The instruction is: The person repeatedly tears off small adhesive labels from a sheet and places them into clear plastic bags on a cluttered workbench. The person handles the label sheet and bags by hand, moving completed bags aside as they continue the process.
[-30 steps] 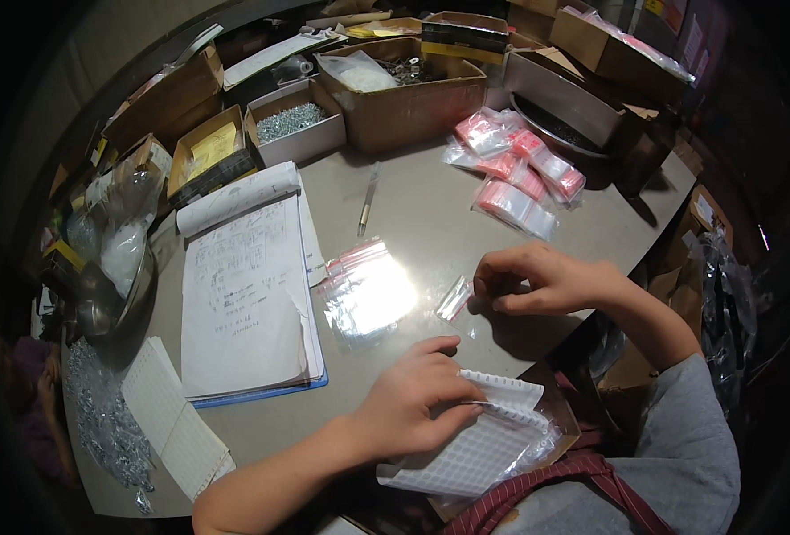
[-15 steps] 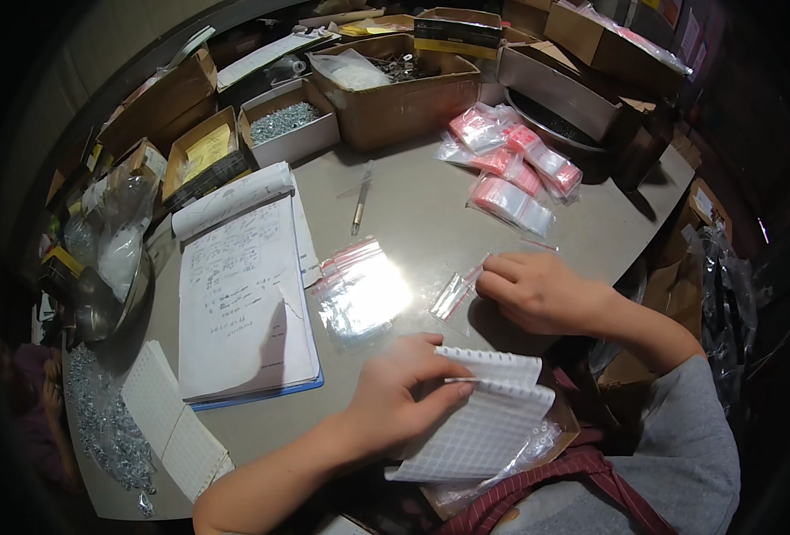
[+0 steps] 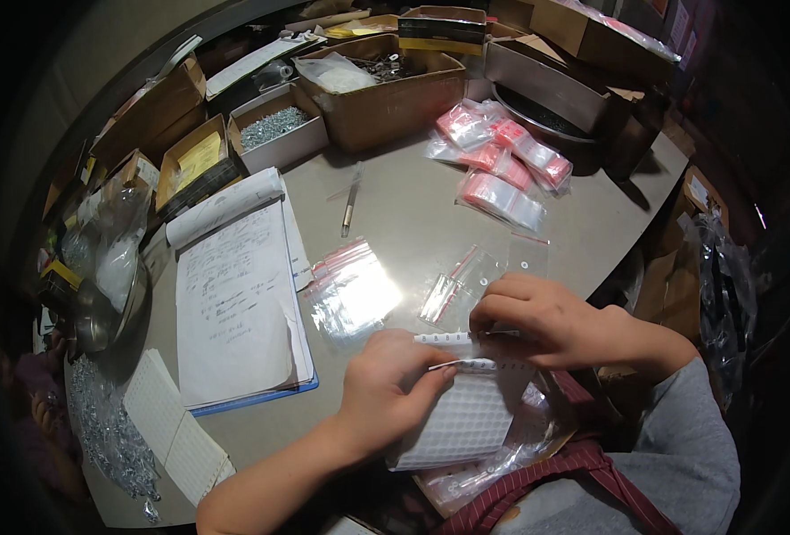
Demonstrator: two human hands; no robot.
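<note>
A white sheet of small round labels (image 3: 462, 419), folded over at its top, is held between the thumb and fingers of my left hand (image 3: 386, 383). My right hand (image 3: 546, 321) is closed in a pinch at the sheet's top edge; its fingertips partly hide what they grip. Just beyond the hands lie small clear zip bags (image 3: 448, 299) with red strips, and another clear bag (image 3: 528, 256) with a small white ring in it. A stack of red-striped zip bags (image 3: 352, 299) is left of them. Under the sheet sits an open carton (image 3: 555, 437) holding clear bags.
A written notepad (image 3: 234, 312) on a blue clipboard lies left, with a pen (image 3: 350, 209) beyond it. Bundled red-and-clear bags (image 3: 502, 201) lie at the far right. Boxes of metal parts (image 3: 274, 125) line the back. Loose metal pieces (image 3: 110, 428) spread at the left edge.
My right hand has moved from the small zip bags down to the top of the label sheet. The sheet's upper fold is now between both hands.
</note>
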